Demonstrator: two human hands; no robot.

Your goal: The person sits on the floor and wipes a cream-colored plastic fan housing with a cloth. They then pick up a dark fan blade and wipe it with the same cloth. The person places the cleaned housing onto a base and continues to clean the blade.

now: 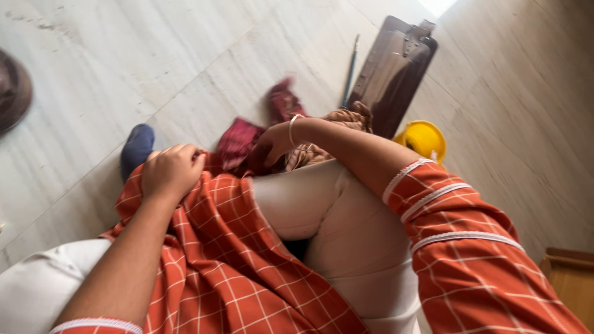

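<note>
Head view is looking down at a person sitting on a pale tiled floor (111, 68). The left hand (170, 173) is curling into a loose fist, fingers pressed together, knuckles up, gripping a fold of the orange checked cloth (229, 260) that is draping over the lap. The right hand (276, 143) is reaching forward past the knee, wrist wearing a thin white bangle (291, 128); its fingers are closing on dark red fabric (238, 145), though blur is hiding exactly how the fingertips are pinching. That red fabric is lying on the floor just beyond the knees, bunched, touching a brown patterned cloth (346, 120) beside it. A second red scrap (283, 100) is lying slightly farther out. Beyond the pile a dark brown clipboard (390, 71) is lying flat, with a thin pen or brush (350, 71) just beside its left edge. A yellow round container (424, 139) is sitting near the board's lower corner. A blue object (137, 148) is resting near the left hand.
</note>
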